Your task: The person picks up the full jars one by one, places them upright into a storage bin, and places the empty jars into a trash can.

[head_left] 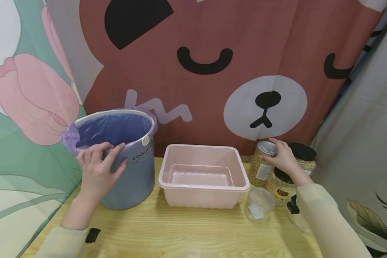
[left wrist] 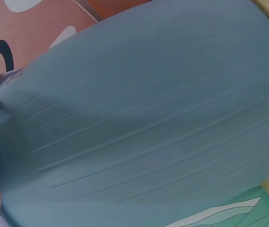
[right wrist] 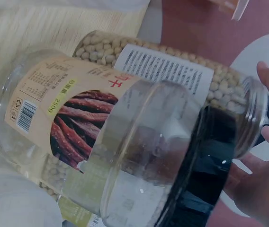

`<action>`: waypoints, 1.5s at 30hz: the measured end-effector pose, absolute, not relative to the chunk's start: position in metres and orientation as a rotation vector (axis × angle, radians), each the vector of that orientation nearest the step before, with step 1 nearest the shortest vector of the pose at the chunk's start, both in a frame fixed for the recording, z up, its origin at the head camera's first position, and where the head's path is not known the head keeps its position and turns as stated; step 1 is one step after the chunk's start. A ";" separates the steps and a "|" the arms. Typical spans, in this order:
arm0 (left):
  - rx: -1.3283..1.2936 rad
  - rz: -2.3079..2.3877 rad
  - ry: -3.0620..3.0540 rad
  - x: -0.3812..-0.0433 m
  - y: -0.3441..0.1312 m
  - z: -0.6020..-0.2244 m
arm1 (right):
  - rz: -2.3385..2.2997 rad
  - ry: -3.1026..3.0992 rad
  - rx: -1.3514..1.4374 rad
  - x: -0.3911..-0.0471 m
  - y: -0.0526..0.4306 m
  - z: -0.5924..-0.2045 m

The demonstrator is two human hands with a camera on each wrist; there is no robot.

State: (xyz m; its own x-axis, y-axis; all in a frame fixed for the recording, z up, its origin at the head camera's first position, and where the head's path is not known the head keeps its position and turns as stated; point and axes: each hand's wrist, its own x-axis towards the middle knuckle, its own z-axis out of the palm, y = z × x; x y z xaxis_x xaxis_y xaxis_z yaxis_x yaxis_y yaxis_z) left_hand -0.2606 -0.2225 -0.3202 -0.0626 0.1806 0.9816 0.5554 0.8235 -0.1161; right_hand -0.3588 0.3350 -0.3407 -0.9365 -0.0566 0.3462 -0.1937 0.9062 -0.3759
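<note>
My left hand (head_left: 98, 166) grips the near rim of a blue-grey trash bin (head_left: 133, 179), fingers over the liner and thumb outside. In the left wrist view the bin's side (left wrist: 148, 109) fills most of the picture. A purple liner bag (head_left: 71, 138) folds over the rim. My right hand (head_left: 285, 157) straddles the silver lid of a jar of beans (head_left: 256, 172), thumb at the near edge and a finger at the far edge. In the right wrist view, the bean jar (right wrist: 165, 71) is partly behind a clear black-lidded jar (right wrist: 82, 111) with a printed label.
A pink plastic basin (head_left: 203, 197) stands between bin and jars. Before the bean jar is a small clear container (head_left: 259, 204). Black-lidded jars (head_left: 303, 154) crowd behind and below my right wrist. A bear-print curtain (head_left: 206, 107) hangs behind the wooden table (head_left: 180, 233).
</note>
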 end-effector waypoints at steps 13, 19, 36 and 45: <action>-0.545 -0.392 -1.547 -0.260 -0.212 -0.318 | 0.673 -2.788 0.029 -0.379 0.334 -0.349; -0.552 -0.348 -1.503 -0.257 -0.196 -0.320 | 0.668 -2.767 0.027 -0.375 0.329 -0.346; -0.816 -0.381 -1.824 -0.260 -0.136 -0.385 | 0.748 -2.633 0.054 -0.359 0.302 -0.268; -0.894 -0.412 -1.919 -0.260 -0.111 -0.403 | 0.760 -2.568 0.097 -0.346 0.282 -0.216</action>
State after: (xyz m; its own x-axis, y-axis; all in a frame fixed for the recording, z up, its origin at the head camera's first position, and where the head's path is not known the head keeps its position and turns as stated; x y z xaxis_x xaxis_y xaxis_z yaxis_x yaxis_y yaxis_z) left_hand -0.2604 -0.1106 -0.4030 -0.2861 0.4139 0.8642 0.7321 0.6763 -0.0816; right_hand -0.3456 0.2822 -0.2161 -0.8927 0.0604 0.4465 -0.1922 0.8452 -0.4987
